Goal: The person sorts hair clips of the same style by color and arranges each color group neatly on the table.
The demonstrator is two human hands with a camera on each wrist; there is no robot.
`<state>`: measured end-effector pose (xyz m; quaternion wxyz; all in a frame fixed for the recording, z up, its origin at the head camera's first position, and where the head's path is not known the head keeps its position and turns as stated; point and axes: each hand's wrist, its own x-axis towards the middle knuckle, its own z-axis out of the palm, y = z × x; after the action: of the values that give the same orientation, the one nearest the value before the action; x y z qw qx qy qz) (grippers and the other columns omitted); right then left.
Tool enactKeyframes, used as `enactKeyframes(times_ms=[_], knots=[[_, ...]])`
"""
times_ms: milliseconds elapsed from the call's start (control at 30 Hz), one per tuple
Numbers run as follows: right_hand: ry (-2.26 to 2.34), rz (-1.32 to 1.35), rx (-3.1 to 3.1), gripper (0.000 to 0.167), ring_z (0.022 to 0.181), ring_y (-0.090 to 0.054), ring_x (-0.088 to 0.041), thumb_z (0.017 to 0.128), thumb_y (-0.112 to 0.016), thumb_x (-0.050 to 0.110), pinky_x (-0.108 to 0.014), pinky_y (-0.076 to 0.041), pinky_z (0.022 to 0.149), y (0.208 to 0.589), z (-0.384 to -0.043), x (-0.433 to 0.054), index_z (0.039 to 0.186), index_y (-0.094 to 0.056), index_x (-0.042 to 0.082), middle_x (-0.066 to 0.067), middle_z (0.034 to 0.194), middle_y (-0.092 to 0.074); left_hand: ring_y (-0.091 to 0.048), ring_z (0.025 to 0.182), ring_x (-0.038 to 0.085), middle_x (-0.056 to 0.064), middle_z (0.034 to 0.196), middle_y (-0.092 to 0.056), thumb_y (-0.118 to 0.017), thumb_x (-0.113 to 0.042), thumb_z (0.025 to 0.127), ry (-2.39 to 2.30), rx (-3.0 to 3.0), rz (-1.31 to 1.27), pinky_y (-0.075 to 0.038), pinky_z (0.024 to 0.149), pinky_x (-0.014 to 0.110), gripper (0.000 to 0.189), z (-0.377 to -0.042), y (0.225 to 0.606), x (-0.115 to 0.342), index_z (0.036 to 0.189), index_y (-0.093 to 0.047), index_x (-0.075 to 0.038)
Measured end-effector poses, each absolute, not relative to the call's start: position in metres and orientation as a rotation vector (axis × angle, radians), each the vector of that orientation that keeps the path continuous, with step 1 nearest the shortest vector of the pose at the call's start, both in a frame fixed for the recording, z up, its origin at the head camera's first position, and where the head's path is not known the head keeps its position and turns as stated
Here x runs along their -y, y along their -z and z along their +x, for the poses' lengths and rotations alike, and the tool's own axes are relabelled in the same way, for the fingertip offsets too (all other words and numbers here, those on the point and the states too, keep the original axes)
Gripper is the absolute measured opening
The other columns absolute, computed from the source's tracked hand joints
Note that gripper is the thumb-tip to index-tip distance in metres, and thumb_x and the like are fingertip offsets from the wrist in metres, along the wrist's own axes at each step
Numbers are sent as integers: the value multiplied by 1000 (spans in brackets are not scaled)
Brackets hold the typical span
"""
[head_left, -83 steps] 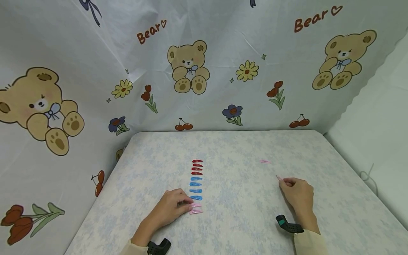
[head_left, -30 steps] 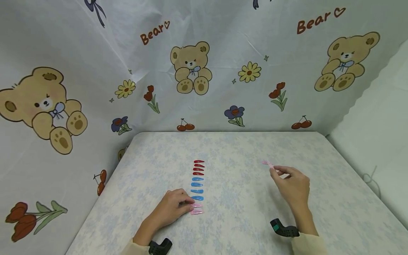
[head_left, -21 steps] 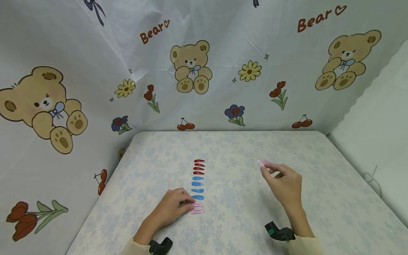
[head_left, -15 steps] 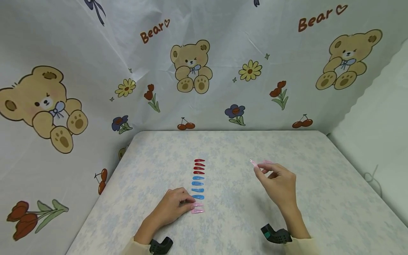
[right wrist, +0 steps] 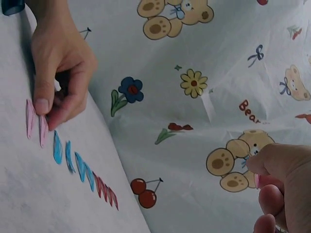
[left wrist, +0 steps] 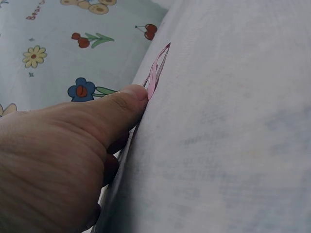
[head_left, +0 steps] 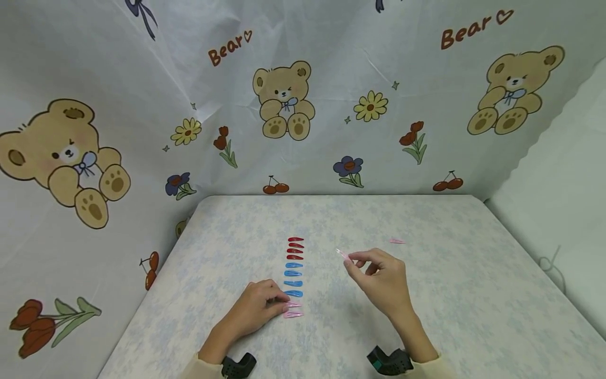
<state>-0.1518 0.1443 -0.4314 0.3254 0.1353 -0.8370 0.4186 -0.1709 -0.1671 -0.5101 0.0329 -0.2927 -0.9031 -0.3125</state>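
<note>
Snap hair clips lie in a column on the table. At its near end are two pink clips; the upper pink hair clip [head_left: 294, 305] has its wide end between the thumb and forefinger of my left hand [head_left: 258, 308]. The lower pink hair clip [head_left: 292, 315] lies just below those fingertips. My right hand [head_left: 383, 281] is raised over the table to the right of the column, pinching another pink hair clip [head_left: 342, 254] whose tip points to the upper left. In the right wrist view only a bit of that clip [right wrist: 257, 180] shows between the fingers.
Above the pink clips, the column continues with several blue hair clips [head_left: 293, 273] and several red hair clips [head_left: 295, 251]. A single pink hair clip [head_left: 397, 241] lies apart at the back right of the patterned table [head_left: 227, 231]. A bear-print cloth [head_left: 312, 158] hangs behind.
My right hand has carried its pink clip leftward, past the lone pink clip at the back right, toward the column. My left hand stays in place at the near pink clips.
</note>
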Motion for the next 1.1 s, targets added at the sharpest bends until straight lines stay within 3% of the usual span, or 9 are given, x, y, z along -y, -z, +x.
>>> enactKeyframes(times_ms=[467,833,1100], knots=[[-1296,577,2368,9,51,-47,2,79,-85,21,-19,-43,48,455,-143,-76,83,-79,27,19,69,-60,-56,80,-7,-23,91,-64,-77,-34,89,961,2771,-929,-42,79,28,9,-171,511,167,98,-77,-34],[-1282,743,2465,10,53,-47,6,77,-84,19,-14,-42,50,483,-139,-64,80,-77,25,12,68,-61,-54,78,-8,-27,90,-61,-78,-34,88,900,2730,-941,-38,77,26,9,-173,512,167,96,-75,-37],[-1295,744,2581,10,55,-48,5,76,-84,18,-16,-42,51,495,-138,-66,78,-77,25,15,67,-61,-58,81,-7,-23,91,-64,-80,-27,87,901,2718,-942,-42,78,28,11,-173,512,167,97,-77,-33]])
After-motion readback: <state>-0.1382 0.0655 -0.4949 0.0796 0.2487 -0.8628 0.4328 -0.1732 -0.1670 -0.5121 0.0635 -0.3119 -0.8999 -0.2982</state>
